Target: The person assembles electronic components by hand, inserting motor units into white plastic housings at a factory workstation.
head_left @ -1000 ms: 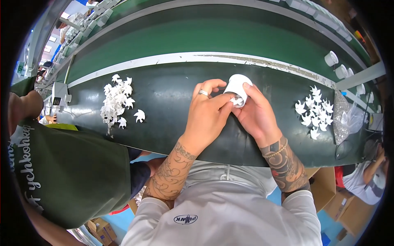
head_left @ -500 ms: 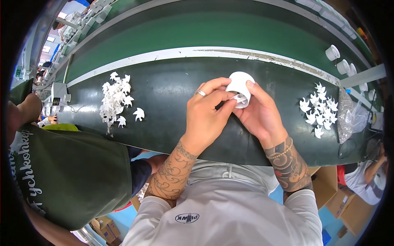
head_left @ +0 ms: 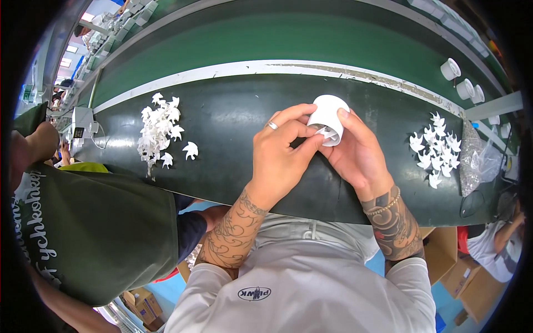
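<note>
My right hand is closed around a white plastic cylindrical cup, thumb on its outer side. The cup is tilted, its open end facing down toward me. At that opening my left hand pinches a white piece with pointed fins between thumb and forefinger. Most of that piece is hidden inside the cup and behind my fingers. To the left lies a heap of white star-shaped plastic parts, with a single star-shaped part beside it. A smaller group of the same parts lies on the right.
Beyond the dark green worktop, past a white strip, runs a green belt. Several white cups stand at the far right, above a clear bag of small metallic bits. A co-worker in a dark green shirt is close on my left.
The cup has shifted slightly right and tilted a little, showing more of the white finned piece at its opening. Both hands keep nearly the same hold. The view has moved slightly.
</note>
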